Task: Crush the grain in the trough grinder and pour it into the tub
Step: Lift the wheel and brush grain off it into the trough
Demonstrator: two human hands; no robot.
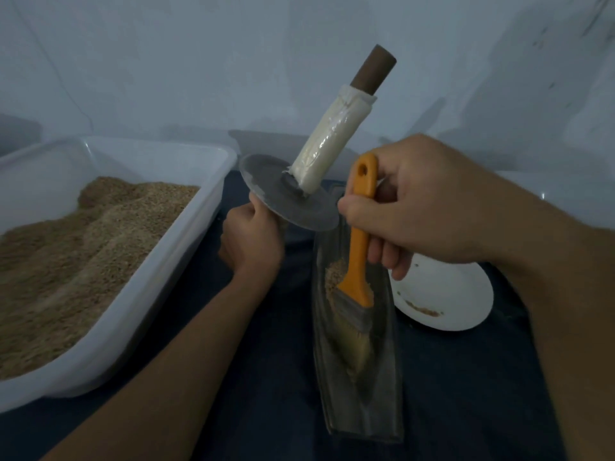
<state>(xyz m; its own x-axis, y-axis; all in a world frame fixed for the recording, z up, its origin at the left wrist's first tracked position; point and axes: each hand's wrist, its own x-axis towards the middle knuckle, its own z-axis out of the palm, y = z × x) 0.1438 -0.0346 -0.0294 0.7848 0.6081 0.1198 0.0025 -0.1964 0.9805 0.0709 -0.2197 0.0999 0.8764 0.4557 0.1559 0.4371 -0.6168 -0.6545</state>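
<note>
One trough grinder (357, 377), one tub (173, 261), two hands (253, 237).

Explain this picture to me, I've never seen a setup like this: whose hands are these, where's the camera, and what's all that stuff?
There is no machine here: the one picture comes from a camera worn on a person's head, looking down at their own two bare hands. The left hand holds the grinding wheel, a grey disc on a wrapped handle, lifted clear and tilted. The right hand grips an orange-handled brush, its bristles down in the long metal trough, beside a little crushed grain. To the left stands a white plastic tub already holding a heap of ground grain. To the right lies a white plate with a few crumbs. Everything rests on a dark cloth.
</note>
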